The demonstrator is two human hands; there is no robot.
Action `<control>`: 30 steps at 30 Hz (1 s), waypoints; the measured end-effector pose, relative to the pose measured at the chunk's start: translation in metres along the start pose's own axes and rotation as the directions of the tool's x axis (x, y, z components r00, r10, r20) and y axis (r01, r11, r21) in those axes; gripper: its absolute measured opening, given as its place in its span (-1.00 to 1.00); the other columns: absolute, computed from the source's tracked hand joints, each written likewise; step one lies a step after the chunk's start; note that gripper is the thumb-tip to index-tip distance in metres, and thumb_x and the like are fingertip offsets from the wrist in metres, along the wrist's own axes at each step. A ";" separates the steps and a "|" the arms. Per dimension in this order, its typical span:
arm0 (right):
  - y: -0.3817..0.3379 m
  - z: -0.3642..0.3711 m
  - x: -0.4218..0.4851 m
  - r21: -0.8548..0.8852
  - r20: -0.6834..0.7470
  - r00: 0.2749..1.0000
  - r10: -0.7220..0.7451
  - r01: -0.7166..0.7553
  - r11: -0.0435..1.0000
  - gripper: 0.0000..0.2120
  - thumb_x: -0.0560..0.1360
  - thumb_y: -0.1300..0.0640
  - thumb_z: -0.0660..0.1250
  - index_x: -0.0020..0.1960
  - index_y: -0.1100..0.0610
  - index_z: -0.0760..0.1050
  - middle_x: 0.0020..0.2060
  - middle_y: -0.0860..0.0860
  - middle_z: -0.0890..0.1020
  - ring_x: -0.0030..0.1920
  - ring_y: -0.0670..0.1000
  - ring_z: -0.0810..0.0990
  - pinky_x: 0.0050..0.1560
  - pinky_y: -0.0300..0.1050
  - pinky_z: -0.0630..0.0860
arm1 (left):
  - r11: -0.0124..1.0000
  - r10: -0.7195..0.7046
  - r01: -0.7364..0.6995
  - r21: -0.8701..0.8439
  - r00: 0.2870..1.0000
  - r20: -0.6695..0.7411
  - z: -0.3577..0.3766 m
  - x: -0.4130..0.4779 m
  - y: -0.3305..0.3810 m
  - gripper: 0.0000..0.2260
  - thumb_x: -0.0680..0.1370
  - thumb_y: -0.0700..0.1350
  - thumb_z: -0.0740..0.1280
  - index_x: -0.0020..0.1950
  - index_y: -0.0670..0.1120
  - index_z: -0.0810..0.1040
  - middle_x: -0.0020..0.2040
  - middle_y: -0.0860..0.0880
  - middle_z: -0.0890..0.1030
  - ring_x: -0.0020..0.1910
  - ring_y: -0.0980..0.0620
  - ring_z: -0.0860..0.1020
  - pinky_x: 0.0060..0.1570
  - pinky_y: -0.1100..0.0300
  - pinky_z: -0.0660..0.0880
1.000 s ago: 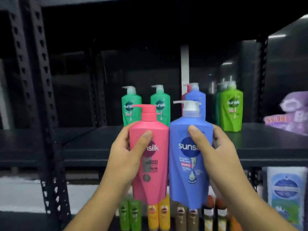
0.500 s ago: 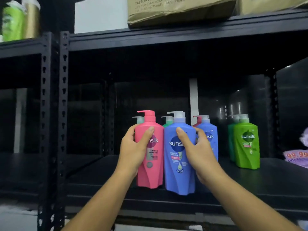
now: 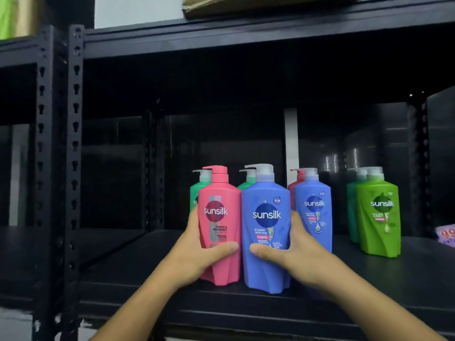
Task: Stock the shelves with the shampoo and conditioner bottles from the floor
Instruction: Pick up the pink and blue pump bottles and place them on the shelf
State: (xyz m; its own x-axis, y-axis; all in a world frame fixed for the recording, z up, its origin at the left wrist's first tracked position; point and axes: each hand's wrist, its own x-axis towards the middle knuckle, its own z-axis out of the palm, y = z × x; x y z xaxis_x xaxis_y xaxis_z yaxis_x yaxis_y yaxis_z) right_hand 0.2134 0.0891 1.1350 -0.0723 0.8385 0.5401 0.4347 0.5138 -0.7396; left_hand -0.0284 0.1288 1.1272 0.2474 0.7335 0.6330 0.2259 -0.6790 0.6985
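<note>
**Seating Two Pump Bottles on the Shelf Deck**

Left of the work area stands the perforated upright post [image 3: 73, 143]; stay clear of it.

The left hand [image 3: 197, 254] grips the pink Sunsilk bottle [image 3: 220, 217], thumb across its lower front and fingers wrapped behind. Touching it on the right is the blue Sunsilk shampoo bottle [image 3: 267, 217], gripped the same way by the right hand [image 3: 295, 254]. Both bottles are upright, labels forward, with their bases at the shelf deck [image 3: 138, 274] near its front edge. Full contact with the deck cannot be confirmed.

1. Confirm that both bases sit flat before releasing.
2. Slide the pair back together until close to the teal-green pump bottles [image 3: 195, 190] behind.
3. Stop short of contact; a knock would likely tip the rear row.
4. Align with the second blue bottle [image 3: 314, 212] and the green Sunsilk bottle [image 3: 379, 217] at right.
5. Release both thumbs last.
</note>
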 end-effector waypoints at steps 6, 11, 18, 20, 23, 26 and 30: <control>0.008 0.013 0.039 0.010 0.022 0.998 0.060 -0.060 0.998 -0.30 0.33 -0.08 0.64 0.31 -0.09 0.30 0.09 -0.27 0.60 -0.02 -0.34 0.60 -0.15 -0.40 0.51 | 0.991 -0.059 0.063 0.116 0.998 -0.037 -0.022 0.031 -0.028 -0.17 0.42 -0.04 0.63 0.54 0.11 0.21 0.28 0.14 0.60 0.20 0.23 0.62 0.29 0.10 0.55; 0.021 0.027 0.056 0.032 -0.020 0.996 0.090 -0.090 0.995 -0.37 0.33 -0.08 0.63 0.25 -0.08 0.36 0.05 -0.24 0.64 -0.08 -0.30 0.64 -0.17 -0.32 0.54 | 0.986 -0.104 0.115 0.116 0.989 -0.104 -0.035 0.039 -0.047 -0.24 0.45 -0.03 0.60 0.52 0.12 0.25 0.26 0.15 0.61 0.17 0.25 0.62 0.30 0.09 0.53; 0.035 0.036 0.049 -0.090 -0.051 0.997 0.059 -0.063 0.994 -0.23 0.36 -0.05 0.61 0.40 -0.13 0.21 0.13 -0.28 0.58 0.05 -0.32 0.56 -0.06 -0.37 0.43 | 0.980 -0.074 0.091 0.175 0.992 -0.103 -0.037 0.042 -0.061 -0.21 0.48 -0.11 0.57 0.56 0.15 0.17 0.32 0.17 0.56 0.25 0.23 0.58 0.36 0.08 0.49; 0.037 0.035 0.047 -0.122 -0.023 0.997 0.068 -0.070 0.990 -0.22 0.36 0.01 0.62 0.38 -0.14 0.20 0.11 -0.30 0.56 0.02 -0.37 0.54 -0.09 -0.43 0.42 | 0.975 -0.100 0.113 0.192 0.992 -0.077 -0.039 0.041 -0.063 -0.14 0.47 -0.15 0.58 0.59 0.15 0.11 0.33 0.14 0.56 0.27 0.21 0.58 0.39 0.05 0.47; 0.037 0.035 0.047 -0.151 -0.040 0.996 0.077 -0.083 0.985 -0.27 0.36 0.01 0.62 0.33 -0.15 0.22 0.09 -0.30 0.56 -0.02 -0.39 0.52 -0.17 -0.48 0.40 | 0.969 -0.134 0.148 0.199 0.988 -0.082 -0.038 0.040 -0.062 -0.17 0.48 -0.17 0.56 0.57 0.12 0.13 0.32 0.11 0.57 0.24 0.20 0.59 0.39 0.02 0.48; 0.037 0.036 0.047 -0.171 -0.059 0.995 0.081 -0.090 0.981 -0.31 0.37 0.00 0.61 0.31 -0.13 0.24 0.10 -0.25 0.58 -0.03 -0.35 0.52 -0.16 -0.45 0.38 | 0.964 -0.140 0.157 0.216 0.986 -0.092 -0.036 0.041 -0.062 -0.17 0.49 -0.14 0.56 0.58 0.11 0.12 0.32 0.11 0.56 0.25 0.18 0.58 0.39 0.04 0.47; 0.040 0.035 0.048 -0.192 -0.065 0.994 0.091 -0.102 0.976 -0.35 0.40 -0.01 0.59 0.29 -0.09 0.25 0.08 -0.23 0.58 -0.06 -0.33 0.52 -0.20 -0.47 0.37 | 0.961 -0.157 0.173 0.216 0.984 -0.087 -0.036 0.040 -0.062 -0.15 0.50 -0.12 0.55 0.62 0.09 0.07 0.34 0.12 0.54 0.28 0.19 0.55 0.40 0.07 0.45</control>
State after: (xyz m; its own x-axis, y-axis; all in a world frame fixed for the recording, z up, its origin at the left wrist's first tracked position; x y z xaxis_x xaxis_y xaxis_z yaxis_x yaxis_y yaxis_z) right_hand 0.1954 0.1564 1.1175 0.0258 0.8682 0.4956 0.6039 0.3815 -0.6998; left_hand -0.0658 0.2012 1.1214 0.1263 0.8310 0.5418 0.4635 -0.5323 0.7084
